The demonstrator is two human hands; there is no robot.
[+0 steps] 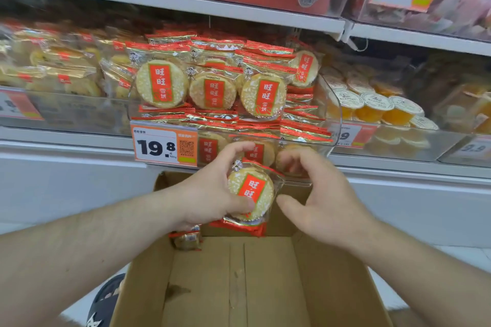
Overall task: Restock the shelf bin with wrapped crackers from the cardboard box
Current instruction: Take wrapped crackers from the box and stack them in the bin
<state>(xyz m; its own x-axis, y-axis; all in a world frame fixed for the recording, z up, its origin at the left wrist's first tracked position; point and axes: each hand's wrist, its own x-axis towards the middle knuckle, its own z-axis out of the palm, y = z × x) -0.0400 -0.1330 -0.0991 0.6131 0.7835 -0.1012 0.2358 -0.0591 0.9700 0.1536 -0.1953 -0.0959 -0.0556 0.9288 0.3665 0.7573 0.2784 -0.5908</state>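
Store shelving fills my whole feed, white shelves stacked with snack bins and orange price tags. My left hand (212, 188) is clamped on a small stack of wrapped crackers (251, 195), thumb across the front of the top pack and fingers curled over the upper edge, so the pack faces me with its red label showing. More red wrapper edges poke out under that hand, so it's a few packs, can't tell how many. My right hand (316, 194) sits just beside the stack on the right, fingers loosely spread and curved, thumb near the wrapper's edge but gripping nothing as far as I can see; it's a bit blurred.

Both hands hover right in front of the clear shelf bin (335, 114), just below its front lip. That bin is already piled high with the same crackers, with a 19.8 price tag (155, 146) on its front. Below the hands, the cardboard box (239, 287) stands open, with one lone pack (187, 240) left at its far wall. Jelly cups (374, 106) fill the bin to the right.
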